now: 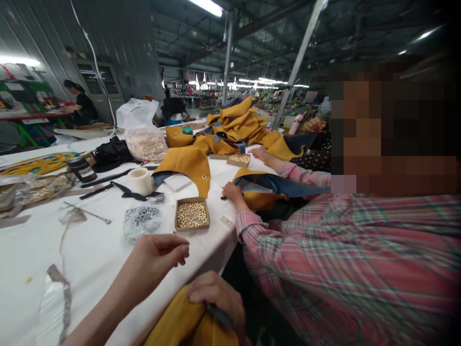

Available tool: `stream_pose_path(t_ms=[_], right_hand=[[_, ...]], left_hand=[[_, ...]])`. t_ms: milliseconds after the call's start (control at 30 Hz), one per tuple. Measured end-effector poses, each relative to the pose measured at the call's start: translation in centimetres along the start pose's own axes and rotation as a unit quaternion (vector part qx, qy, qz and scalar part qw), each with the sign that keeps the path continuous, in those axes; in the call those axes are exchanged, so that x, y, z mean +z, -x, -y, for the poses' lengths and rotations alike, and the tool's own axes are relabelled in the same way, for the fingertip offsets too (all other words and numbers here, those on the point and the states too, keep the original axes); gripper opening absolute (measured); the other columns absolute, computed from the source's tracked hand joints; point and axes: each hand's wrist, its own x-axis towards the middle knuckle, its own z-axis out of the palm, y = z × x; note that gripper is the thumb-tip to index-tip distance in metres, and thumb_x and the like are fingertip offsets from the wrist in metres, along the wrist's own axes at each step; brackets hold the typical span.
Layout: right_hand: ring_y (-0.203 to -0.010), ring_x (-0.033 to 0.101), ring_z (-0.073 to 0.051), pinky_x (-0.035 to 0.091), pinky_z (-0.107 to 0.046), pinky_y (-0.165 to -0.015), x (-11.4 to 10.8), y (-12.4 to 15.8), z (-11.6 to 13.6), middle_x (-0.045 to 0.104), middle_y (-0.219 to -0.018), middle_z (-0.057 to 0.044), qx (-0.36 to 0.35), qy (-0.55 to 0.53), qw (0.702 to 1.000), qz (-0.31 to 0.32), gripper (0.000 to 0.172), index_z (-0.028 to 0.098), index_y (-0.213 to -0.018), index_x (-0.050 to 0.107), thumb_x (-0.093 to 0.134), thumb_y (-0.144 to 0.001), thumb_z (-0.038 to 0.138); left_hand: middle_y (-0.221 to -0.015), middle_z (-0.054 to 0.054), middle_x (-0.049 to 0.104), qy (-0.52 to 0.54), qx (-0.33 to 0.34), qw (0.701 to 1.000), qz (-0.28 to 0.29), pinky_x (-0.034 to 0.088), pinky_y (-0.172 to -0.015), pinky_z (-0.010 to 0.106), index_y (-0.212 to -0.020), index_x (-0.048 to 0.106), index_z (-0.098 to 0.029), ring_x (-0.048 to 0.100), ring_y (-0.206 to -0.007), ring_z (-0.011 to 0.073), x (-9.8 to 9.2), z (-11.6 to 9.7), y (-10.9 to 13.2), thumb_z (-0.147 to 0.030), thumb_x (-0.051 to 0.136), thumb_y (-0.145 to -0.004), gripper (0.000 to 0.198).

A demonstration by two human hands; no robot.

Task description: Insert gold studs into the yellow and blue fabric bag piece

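Above the table's near edge, my left hand (158, 264) is closed in a pinch. Whatever it holds, if anything, is too small or hidden to make out. Lower and to the right, my right hand (220, 294) grips a mustard-yellow fabric piece (180, 319) with a dark underside, its fingers folded over the top edge. Just beyond my left hand stands a small cardboard box (177, 226) of gold-coloured metal fittings, possibly eyelets. A clear bag (139, 223) of silver fittings lies to its left.
At my right a co-worker in a plaid shirt (288, 250) handles another yellow-and-blue piece (259, 185). A yellow heap (237, 122), a second box of fittings (238, 161), a tape roll (140, 181) and a plastic bag (144, 134) stand farther back. A thin metal rod (90, 213) lies left.
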Motion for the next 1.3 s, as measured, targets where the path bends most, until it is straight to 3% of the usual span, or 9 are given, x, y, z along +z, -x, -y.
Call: stream_pose_path(t_ms=[100, 167, 333, 467, 667, 833, 1000, 1200, 1300], right_hand=[[-0.098, 0.085, -0.021, 0.071, -0.032, -0.086, 0.3, 2.5, 2.6, 0.084, -0.107, -0.007, 0.049, -0.119, 0.992, -0.004, 0.029, 0.026, -0.12, 0.074, 0.05, -0.124, 0.043], [-0.106, 0.085, -0.023, 0.071, -0.035, -0.092, 0.5, 2.7, 3.0, 0.084, -0.113, -0.008, 0.07, -0.167, 0.983, 0.009, 0.019, 0.026, -0.122, 0.077, 0.059, -0.122, 0.034], [-0.109, 0.084, -0.022, 0.07, -0.034, -0.096, 2.0, 2.9, 3.8, 0.085, -0.119, -0.009, 0.104, -0.196, 0.973, 0.064, 0.017, 0.025, -0.123, 0.08, 0.065, -0.118, 0.021], [-0.111, 0.084, -0.02, 0.068, -0.031, -0.098, 3.2, 3.4, 5.2, 0.085, -0.121, -0.007, 0.106, -0.214, 0.967, 0.088, 0.017, 0.025, -0.123, 0.081, 0.067, -0.116, 0.016], [-0.109, 0.082, -0.018, 0.066, -0.028, -0.097, 3.8, 2.7, 6.6, 0.083, -0.119, -0.006, 0.1, -0.193, 0.972, 0.086, 0.014, 0.025, -0.121, 0.08, 0.068, -0.117, 0.02], [-0.113, 0.081, -0.02, 0.067, -0.031, -0.098, 4.0, 2.4, 7.5, 0.082, -0.122, -0.008, 0.07, -0.173, 0.975, 0.124, 0.019, 0.023, -0.125, 0.079, 0.068, -0.114, 0.011], [-0.114, 0.081, -0.02, 0.066, -0.032, -0.099, 4.0, 2.6, 7.7, 0.082, -0.121, -0.008, 0.071, -0.153, 0.977, 0.128, 0.017, 0.023, -0.124, 0.078, 0.069, -0.114, 0.012], [-0.112, 0.081, -0.019, 0.066, -0.03, -0.099, 4.1, 2.7, 8.0, 0.083, -0.12, -0.007, 0.072, -0.144, 0.977, 0.139, 0.017, 0.024, -0.124, 0.077, 0.066, -0.116, 0.014], [-0.113, 0.081, -0.017, 0.065, -0.028, -0.1, 4.3, 2.6, 8.3, 0.083, -0.12, -0.007, 0.064, -0.136, 0.979, 0.135, 0.016, 0.023, -0.124, 0.077, 0.064, -0.118, 0.017]], left_hand=[[-0.091, 0.006, 0.089, 0.115, -0.085, 0.988, -0.053, 0.067, -0.082, 0.031, -0.12, 0.092, -0.021, 0.082, -0.085, 0.0226, 0.6, 1.4, 7.2, -0.062, 0.09, -0.093, 0.049], [-0.095, 0.007, 0.09, 0.16, -0.125, 0.974, -0.099, 0.068, -0.083, 0.03, -0.122, 0.092, -0.022, 0.083, -0.087, 0.023, 1.3, 2.6, 10.6, -0.064, 0.095, -0.09, 0.053], [-0.106, 0.007, 0.093, 0.261, -0.157, 0.936, -0.177, 0.067, -0.086, 0.024, -0.105, 0.096, -0.024, 0.085, -0.096, 0.0227, 3.0, 4.5, 15.0, -0.06, 0.102, -0.085, 0.042], [-0.105, 0.004, 0.093, 0.255, -0.132, 0.935, -0.208, 0.065, -0.09, 0.02, -0.103, 0.097, -0.028, 0.085, -0.1, 0.0208, 3.5, 4.8, 16.5, -0.051, 0.1, -0.089, 0.027], [-0.114, 0.001, 0.093, 0.232, -0.09, 0.942, -0.224, 0.068, -0.098, 0.023, -0.11, 0.097, -0.034, 0.087, -0.106, 0.022, 3.9, 5.2, 17.9, -0.052, 0.089, -0.098, 0.023], [-0.108, -0.001, 0.092, 0.214, -0.04, 0.945, -0.243, 0.066, -0.089, 0.019, -0.103, 0.096, -0.033, 0.085, -0.098, 0.0182, 3.6, 5.4, 18.6, -0.043, 0.088, -0.1, 0.013], [-0.117, -0.003, 0.089, 0.15, 0.03, 0.967, -0.206, 0.062, -0.098, 0.02, -0.118, 0.092, -0.037, 0.083, -0.108, 0.0148, 3.0, 5.3, 19.3, -0.034, 0.073, -0.113, 0.02], [-0.114, -0.003, 0.085, 0.191, 0.058, 0.961, -0.191, 0.059, -0.093, 0.019, -0.118, 0.09, -0.037, 0.08, -0.106, 0.0132, 3.1, 5.5, 19.8, -0.032, 0.071, -0.116, 0.021], [-0.126, 0.001, 0.084, 0.21, 0.061, 0.96, -0.177, 0.06, -0.1, 0.023, -0.127, 0.09, -0.037, 0.079, -0.116, 0.0171, 3.0, 5.5, 20.1, -0.036, 0.07, -0.116, 0.022]])
